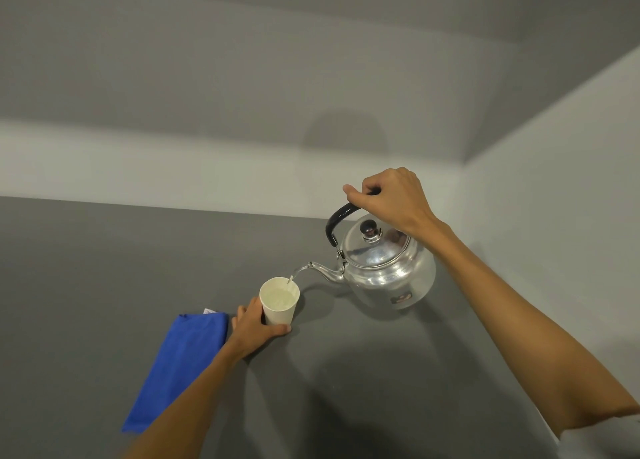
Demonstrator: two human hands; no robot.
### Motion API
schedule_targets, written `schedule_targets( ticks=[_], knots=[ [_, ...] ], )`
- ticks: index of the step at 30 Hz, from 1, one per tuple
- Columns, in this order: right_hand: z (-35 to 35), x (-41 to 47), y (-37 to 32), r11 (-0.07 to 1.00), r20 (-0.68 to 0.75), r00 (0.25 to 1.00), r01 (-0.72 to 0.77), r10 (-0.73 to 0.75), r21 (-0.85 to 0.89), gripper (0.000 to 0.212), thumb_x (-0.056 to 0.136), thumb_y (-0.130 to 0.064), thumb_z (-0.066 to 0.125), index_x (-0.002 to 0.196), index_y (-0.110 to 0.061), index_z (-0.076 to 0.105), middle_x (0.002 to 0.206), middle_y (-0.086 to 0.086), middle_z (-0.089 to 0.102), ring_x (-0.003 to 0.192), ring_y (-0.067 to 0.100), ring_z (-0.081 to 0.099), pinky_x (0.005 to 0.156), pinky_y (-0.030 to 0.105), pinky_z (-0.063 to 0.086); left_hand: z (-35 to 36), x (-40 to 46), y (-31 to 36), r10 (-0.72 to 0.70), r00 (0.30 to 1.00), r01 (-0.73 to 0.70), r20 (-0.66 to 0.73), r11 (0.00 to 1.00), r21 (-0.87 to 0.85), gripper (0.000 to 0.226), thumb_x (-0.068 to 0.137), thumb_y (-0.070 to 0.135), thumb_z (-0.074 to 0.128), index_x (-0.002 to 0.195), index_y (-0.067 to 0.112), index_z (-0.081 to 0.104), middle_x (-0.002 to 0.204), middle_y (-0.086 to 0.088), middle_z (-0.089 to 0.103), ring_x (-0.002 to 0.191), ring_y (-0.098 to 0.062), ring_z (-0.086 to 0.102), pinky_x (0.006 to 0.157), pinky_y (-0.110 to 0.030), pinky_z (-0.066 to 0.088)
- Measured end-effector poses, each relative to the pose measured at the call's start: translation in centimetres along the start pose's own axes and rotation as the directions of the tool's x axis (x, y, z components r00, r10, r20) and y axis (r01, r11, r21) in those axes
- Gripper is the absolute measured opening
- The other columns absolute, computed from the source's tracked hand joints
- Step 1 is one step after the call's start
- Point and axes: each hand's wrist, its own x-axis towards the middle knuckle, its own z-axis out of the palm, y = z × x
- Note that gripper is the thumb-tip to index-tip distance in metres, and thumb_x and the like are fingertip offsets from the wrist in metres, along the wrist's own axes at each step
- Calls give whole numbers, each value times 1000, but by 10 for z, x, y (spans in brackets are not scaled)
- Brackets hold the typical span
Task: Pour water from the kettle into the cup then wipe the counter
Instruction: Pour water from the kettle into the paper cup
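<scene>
A shiny metal kettle [388, 270] with a black handle and black lid knob hangs tilted to the left above the grey counter [86, 285]. My right hand [391, 200] grips its handle from above. A thin stream of water runs from the spout into a white paper cup [280, 301] that stands upright on the counter and holds water. My left hand [254, 328] wraps around the cup's lower left side. A folded blue cloth [176, 368] lies flat on the counter just left of my left forearm.
A pale wall [207, 167] runs along the back of the counter and meets a side wall [554, 199] at the right, forming a corner behind the kettle.
</scene>
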Motion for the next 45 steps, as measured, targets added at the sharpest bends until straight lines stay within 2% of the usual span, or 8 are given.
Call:
schedule_targets(
  ticks=[20,24,27,28,30,35,41,45],
  knots=[
    [-4,5,-3,1000,-27,999,25,-25,12,55,85,-37,62,43,-4,45,38,5,36,43,15,28,55,34,41,-5,-7,8,-40,998,38,40,997,61,97,55,57,66,137,20,29,137,-2,44,125,-25,32,105,-43,25],
    [-5,5,-4,998,-65,998,-18,21,55,57,84,-36,62,44,-1,41,42,12,33,47,18,25,55,35,40,-15,-2,10,-35,980,17,196,995,95,87,72,26,77,140,16,25,134,-2,40,127,-26,31,109,-43,27],
    [-6,4,-2,989,-101,991,-76,89,130,58,83,-36,63,44,0,40,42,14,34,46,18,27,55,31,37,-45,1,16,-72,905,89,420,996,-19,53,76,-13,57,122,11,46,99,-2,49,94,-18,49,80,-28,44],
    [-7,4,-1,983,-116,987,-93,112,160,58,82,-35,64,44,0,39,41,12,33,46,17,28,55,30,35,-56,1,18,-81,905,112,419,992,-52,47,76,-19,47,115,6,52,91,-3,50,83,-17,49,71,-26,43],
    [-9,3,1,967,-136,978,-128,160,219,58,82,-36,65,46,3,41,41,16,36,45,18,30,55,30,35,-77,4,24,-77,955,112,286,988,-110,46,81,-23,35,119,-5,53,101,-10,60,90,-20,53,75,-28,45],
    [-11,1,7,924,-151,953,-205,264,324,58,81,-39,65,48,5,45,47,24,44,46,16,33,57,28,36,-117,17,80,118,988,-139,-100,960,-243,27,95,3,45,119,4,56,110,-15,62,96,-21,55,81,-26,45],
    [6,-6,21,865,-123,906,-337,406,372,54,81,-33,63,54,12,49,46,12,41,47,18,34,58,29,35,-102,16,181,439,896,-443,-68,876,-191,30,96,38,41,111,23,61,105,5,67,95,-3,62,81,-17,47],
    [30,-18,33,827,-98,869,-420,485,374,50,81,-28,63,52,11,49,48,13,42,48,18,34,58,28,35,-69,15,216,532,846,-524,34,841,-138,44,94,50,34,109,22,64,105,3,68,98,-8,62,87,-21,46]
  ],
)
